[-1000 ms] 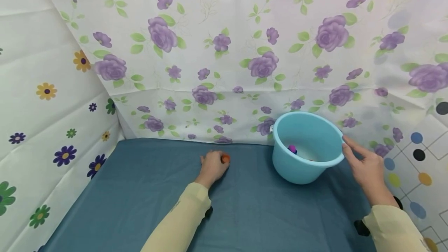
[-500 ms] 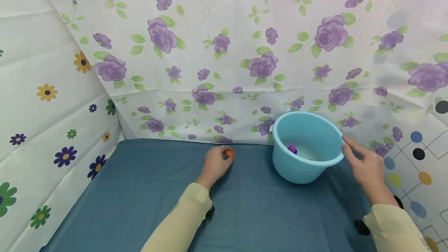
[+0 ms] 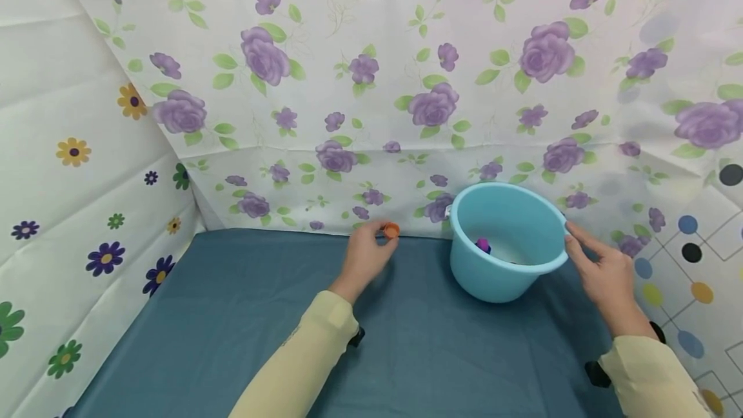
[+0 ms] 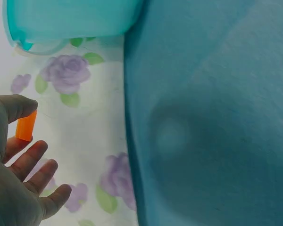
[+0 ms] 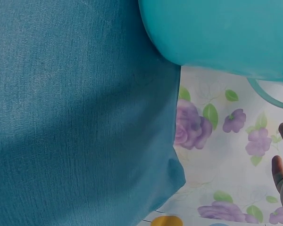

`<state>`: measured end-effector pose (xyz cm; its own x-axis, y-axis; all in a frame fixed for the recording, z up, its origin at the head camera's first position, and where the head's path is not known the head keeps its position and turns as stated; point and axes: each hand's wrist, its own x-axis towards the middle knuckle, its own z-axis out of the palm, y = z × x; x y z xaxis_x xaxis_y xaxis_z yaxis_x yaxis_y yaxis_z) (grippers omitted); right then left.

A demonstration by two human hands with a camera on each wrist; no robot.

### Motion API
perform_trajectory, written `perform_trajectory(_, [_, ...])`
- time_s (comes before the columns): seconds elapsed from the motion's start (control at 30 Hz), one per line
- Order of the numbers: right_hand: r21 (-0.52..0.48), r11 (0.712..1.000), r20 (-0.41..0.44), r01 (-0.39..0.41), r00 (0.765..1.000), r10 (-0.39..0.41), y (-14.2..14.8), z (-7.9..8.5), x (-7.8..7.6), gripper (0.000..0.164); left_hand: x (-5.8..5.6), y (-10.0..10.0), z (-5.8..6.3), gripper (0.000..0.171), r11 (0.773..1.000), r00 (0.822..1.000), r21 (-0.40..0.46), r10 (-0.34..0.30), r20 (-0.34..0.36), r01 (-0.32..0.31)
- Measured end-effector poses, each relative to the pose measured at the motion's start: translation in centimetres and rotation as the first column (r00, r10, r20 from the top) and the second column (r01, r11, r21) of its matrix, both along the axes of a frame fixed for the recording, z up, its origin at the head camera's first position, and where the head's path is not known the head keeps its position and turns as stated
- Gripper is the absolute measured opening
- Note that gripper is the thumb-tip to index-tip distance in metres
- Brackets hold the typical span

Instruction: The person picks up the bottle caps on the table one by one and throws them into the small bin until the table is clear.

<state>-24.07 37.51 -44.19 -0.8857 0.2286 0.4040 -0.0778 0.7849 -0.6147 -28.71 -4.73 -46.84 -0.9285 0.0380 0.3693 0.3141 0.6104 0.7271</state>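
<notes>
Between thumb and index finger, my left hand (image 3: 366, 253) pinches a small orange bottle cap (image 3: 391, 230), its hollow side facing up toward the head camera. In the left wrist view the cap (image 4: 26, 125) shows its side, and the other fingers of that hand (image 4: 14, 174) spread loosely below. A light blue bucket (image 3: 493, 282) stands at the back right. My right hand (image 3: 606, 273) holds its rim at the right side. Inside the bucket lies a small magenta and dark purple object (image 3: 483, 246), partly hidden by the front wall.
A dark blue cloth (image 3: 244, 315) covers the table. Behind it rises a white sheet with purple roses (image 3: 267, 108), and a daisy-patterned sheet (image 3: 46, 211) hangs on the left. A dotted sheet (image 3: 696, 302) borders the right. The bucket's handle (image 5: 269, 98) shows in the right wrist view.
My left hand has lifted the orange cap up from the cloth and moved it slightly right, toward the bucket. The right hand stays at the bucket's rim.
</notes>
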Motion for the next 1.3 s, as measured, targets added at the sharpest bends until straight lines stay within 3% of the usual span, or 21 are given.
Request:
perform_trajectory(0.3, [0.0,1.0,0.024,-0.013,1.0,0.013,-0.1,0.2,-0.1,0.04,0.0,1.1,2.4,0.032,1.0,1.0,0.021,0.007,-0.002,-0.007])
perform_trajectory(0.73, [-0.012,1.0,0.037,-0.018,0.999,0.019,0.0,0.0,-0.1,0.04,0.1,3.7,5.8,0.031,0.999,0.998,0.043,-0.011,-0.059,0.014])
perform_trajectory(1.3, [-0.021,1.0,0.028,-0.019,0.999,0.02,0.0,0.2,0.0,0.039,0.1,8.1,8.7,0.031,0.993,0.988,0.025,-0.113,-0.108,0.117])
